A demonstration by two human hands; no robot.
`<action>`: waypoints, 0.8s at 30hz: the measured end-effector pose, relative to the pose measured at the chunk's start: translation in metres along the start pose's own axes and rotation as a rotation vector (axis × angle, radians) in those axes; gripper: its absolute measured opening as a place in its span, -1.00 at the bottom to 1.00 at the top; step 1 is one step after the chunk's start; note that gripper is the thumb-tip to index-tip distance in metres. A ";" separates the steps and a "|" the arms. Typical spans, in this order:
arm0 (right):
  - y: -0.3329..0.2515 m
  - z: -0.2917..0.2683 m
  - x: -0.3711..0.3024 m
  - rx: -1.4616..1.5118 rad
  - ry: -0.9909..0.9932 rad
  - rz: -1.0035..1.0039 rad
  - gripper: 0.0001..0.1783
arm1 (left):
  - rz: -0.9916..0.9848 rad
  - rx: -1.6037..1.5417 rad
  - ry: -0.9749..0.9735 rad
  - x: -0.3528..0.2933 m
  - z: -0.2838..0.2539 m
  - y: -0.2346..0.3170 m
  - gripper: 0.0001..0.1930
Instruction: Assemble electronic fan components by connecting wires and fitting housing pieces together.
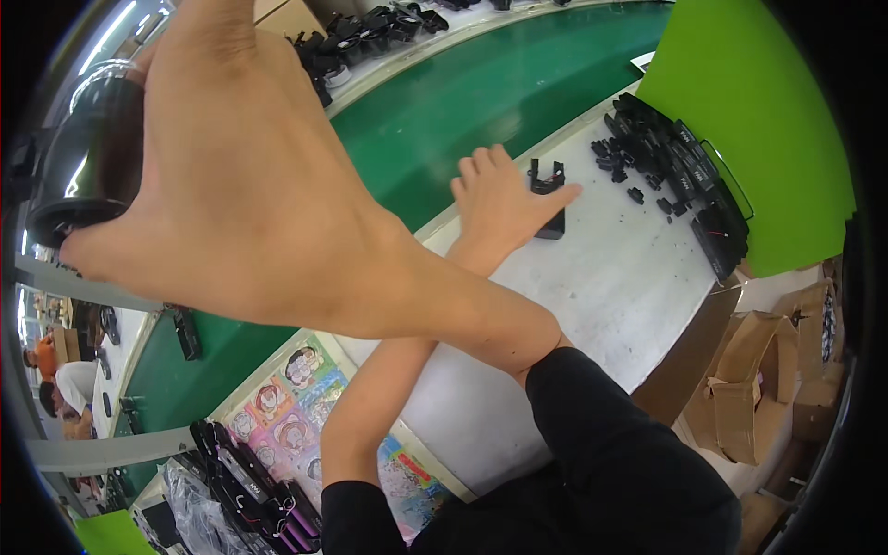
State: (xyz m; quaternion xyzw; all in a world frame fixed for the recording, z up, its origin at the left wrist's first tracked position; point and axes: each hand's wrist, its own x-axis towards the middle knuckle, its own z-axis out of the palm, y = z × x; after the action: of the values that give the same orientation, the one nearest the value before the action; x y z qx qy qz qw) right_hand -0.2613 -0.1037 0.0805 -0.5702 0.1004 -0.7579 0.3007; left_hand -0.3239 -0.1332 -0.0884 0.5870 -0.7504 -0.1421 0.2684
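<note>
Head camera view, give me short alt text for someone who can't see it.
A person's right hand, raised close to the camera, grips a dark cylindrical object, while the left hand rests flat on a white workbench touching a small black plastic part. A pile of black parts and a green conveyor belt lie beyond.

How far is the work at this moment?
Done, it seems: one black piece lies on the green belt. In hand: the right hand grips a dark cylinder, and the left hand rests on a small black bracket on the white table. Left: a pile of black parts waits beside the green board.
</note>
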 end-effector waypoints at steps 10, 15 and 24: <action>-0.026 -0.024 0.024 0.263 -0.026 0.083 -0.62 | -0.139 -0.680 -0.067 -0.003 -0.018 -0.018 -0.37; -0.008 -0.030 0.028 0.451 0.163 0.455 -0.69 | -0.330 -1.225 0.021 -0.021 -0.118 -0.087 -0.42; 0.041 -0.007 0.023 0.615 -0.027 0.613 -0.68 | -0.065 -1.407 -0.004 -0.072 -0.221 -0.090 -0.37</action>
State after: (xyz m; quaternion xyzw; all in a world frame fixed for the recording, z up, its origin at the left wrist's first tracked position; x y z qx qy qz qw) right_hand -0.2575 -0.1515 0.0766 -0.4079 0.0308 -0.6208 0.6688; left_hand -0.1135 -0.0666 0.0269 0.2959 -0.4631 -0.6025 0.5787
